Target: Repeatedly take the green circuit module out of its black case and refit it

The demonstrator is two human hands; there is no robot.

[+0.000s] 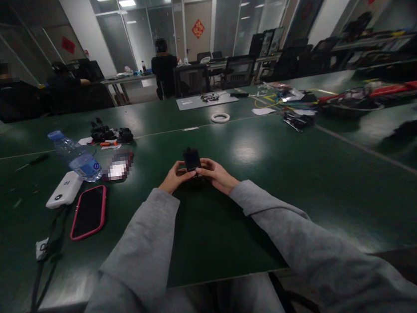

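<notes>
A small black boxy device (192, 159) with a dark square face stands upright at the middle of the green table (209, 227). My left hand (176, 176) holds its left side, with fingers curled around it and the thumb at its lower front. From the right, my right hand (216, 173) grips the same device, its thumb near the bottom edge and its fingers partly behind. The two thumbs almost meet below the dark face. The back of the device is hidden.
Left of my arms lie a pink-edged phone (89, 212), a white power bank (64, 189) with a cable, a tilted water bottle (81, 160) and black parts (110, 133). Ahead is a white tape ring (220, 118); tools and wires (284, 95) lie right. People sit beyond.
</notes>
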